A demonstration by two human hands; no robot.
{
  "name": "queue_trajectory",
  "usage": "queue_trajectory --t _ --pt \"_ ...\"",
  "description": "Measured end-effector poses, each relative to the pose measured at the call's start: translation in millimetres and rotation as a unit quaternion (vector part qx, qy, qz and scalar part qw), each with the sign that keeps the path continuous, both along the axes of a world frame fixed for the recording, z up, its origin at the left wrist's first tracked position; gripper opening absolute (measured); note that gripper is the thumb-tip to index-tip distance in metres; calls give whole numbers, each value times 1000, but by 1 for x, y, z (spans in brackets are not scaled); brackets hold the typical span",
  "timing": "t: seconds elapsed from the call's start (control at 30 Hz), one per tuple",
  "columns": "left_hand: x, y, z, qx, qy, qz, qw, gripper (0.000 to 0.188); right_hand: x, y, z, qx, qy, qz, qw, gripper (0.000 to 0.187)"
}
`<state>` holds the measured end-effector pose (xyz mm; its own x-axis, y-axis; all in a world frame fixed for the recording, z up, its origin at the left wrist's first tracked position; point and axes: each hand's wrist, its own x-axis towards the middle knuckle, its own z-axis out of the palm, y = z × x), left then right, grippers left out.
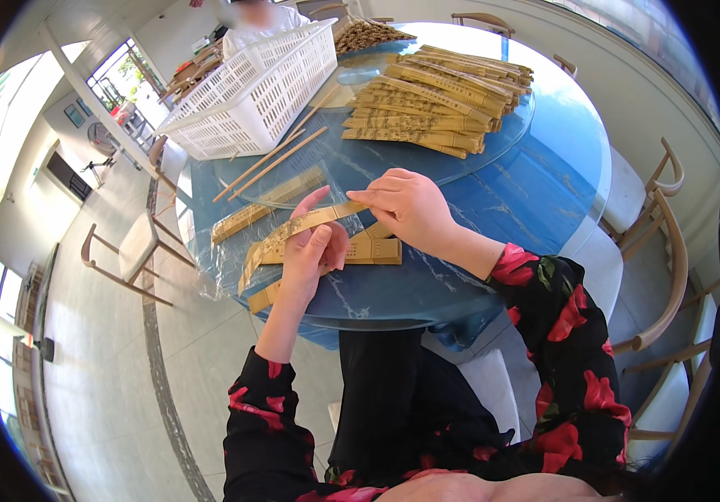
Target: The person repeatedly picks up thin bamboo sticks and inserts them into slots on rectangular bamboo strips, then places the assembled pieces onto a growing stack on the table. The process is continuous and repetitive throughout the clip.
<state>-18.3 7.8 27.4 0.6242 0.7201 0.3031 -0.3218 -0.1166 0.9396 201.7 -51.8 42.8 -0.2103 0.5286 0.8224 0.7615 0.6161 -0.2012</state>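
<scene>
Across the round blue table (535, 192) sits a glass turntable (351, 171) with a white plastic basket (251, 88) on its far left and a big stack of tan paper chopstick sleeves (435, 105) on the far right. Nearer in, a pair of bare chopsticks (272, 161) lies loose, and a few more sleeves (374, 248) rest flat under the hands (some look bundled in clear wrap, hard to be sure). Right at the near edge, the left hand (311, 255) is half curled with its fingers pinched around one sleeve (297, 230), which slants up toward the right hand (406, 205); that one is loosely closed, fingertips nipping the sleeve's upper end. My take on doing this bit well: keep the paper taut between both pinches without creasing it, and hold the open end square so nothing snags
</scene>
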Motion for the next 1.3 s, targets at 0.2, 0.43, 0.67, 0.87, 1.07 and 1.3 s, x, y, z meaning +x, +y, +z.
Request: queue_trajectory --t 0.2,0.43,0.67,0.87,1.07,1.3 --pt "7 -12 3 -21 -16 20 999 31 -8 3 -12 -115 167 76 976 33" --pt "12 -20 1 43 25 53 997 20 2 -2 -2 -484 393 232 747 23" --pt "7 -13 -6 11 26 83 996 16 4 -3 0 -480 355 237 766 20" --pt "8 -16 -3 6 61 93 994 11 7 -1 -2 -486 332 243 771 18" --pt "8 -12 -11 52 93 75 992 14 8 -1 -3 -486 313 238 780 17" --pt "10 -13 -11 67 105 77 989 11 8 -2 -2 -476 284 216 804 16"
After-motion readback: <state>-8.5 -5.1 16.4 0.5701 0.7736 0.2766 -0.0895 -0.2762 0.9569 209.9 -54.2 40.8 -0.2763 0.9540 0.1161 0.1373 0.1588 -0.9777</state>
